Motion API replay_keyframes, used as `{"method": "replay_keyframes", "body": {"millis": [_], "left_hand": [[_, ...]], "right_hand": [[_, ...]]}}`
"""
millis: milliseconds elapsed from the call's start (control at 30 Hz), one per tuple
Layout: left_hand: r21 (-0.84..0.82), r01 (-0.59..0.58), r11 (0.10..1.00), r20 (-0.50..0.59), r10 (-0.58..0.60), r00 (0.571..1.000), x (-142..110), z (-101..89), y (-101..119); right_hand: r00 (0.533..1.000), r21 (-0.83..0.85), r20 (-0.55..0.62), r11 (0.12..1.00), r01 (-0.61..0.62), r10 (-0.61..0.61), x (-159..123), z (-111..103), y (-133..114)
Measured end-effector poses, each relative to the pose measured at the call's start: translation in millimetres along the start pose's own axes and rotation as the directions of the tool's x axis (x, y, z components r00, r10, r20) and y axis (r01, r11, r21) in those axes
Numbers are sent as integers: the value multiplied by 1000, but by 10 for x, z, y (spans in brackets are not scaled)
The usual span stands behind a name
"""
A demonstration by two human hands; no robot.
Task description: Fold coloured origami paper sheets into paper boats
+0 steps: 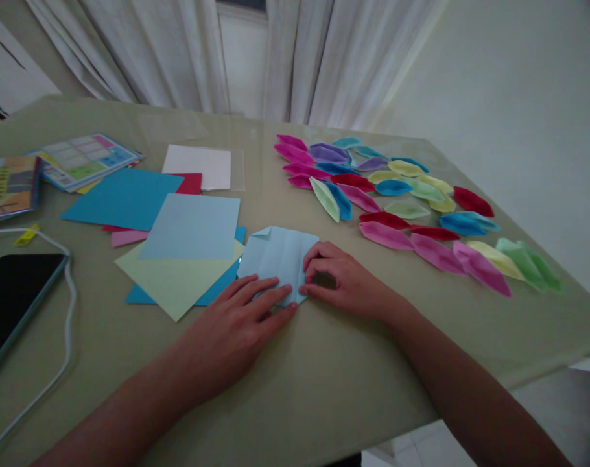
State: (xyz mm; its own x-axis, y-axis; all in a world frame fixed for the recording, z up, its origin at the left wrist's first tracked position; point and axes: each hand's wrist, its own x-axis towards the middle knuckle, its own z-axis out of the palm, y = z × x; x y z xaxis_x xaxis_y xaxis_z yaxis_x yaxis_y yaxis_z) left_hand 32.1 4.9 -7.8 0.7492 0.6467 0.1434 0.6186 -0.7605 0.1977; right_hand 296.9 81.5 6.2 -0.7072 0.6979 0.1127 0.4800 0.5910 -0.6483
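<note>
A light blue sheet of origami paper (280, 253) lies on the table in front of me, creased lengthwise, with its upper left corner folded in. My left hand (246, 311) rests on its lower edge, fingers stretched out flat. At the right edge my right hand (336, 279) pinches the paper between curled fingers and thumb. Just to the left, loose square sheets overlap: a light blue sheet (192, 227), a pale yellow sheet (178, 282) and a blue sheet (124, 198). The fingertips of my right hand partly hide the paper's edge.
Several folded boat-shaped paper pieces, such as a pink piece (438, 253), spread over the table's right side. At left are a phone (17, 298), a white cable (67, 324), a booklet (10, 188) and a printed sheet (88, 159). A white sheet (212, 167) lies farther back.
</note>
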Motion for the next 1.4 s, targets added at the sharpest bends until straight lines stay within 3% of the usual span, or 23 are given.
{"method": "replay_keyframes", "body": {"millis": [700,1200,1400], "left_hand": [[14,-39,999,-14,39,999,9,49,63],[-1,-34,999,-116,34,993,25,63,96],[-13,-34,999,-78,33,996,35,63,88]], "right_hand": [[1000,-43,-17,999,-21,21,3,34,-32],[963,-166,61,954,-251,264,-53,-51,-124],[926,-185,84,919,-348,368,-71,-164,-72]]}}
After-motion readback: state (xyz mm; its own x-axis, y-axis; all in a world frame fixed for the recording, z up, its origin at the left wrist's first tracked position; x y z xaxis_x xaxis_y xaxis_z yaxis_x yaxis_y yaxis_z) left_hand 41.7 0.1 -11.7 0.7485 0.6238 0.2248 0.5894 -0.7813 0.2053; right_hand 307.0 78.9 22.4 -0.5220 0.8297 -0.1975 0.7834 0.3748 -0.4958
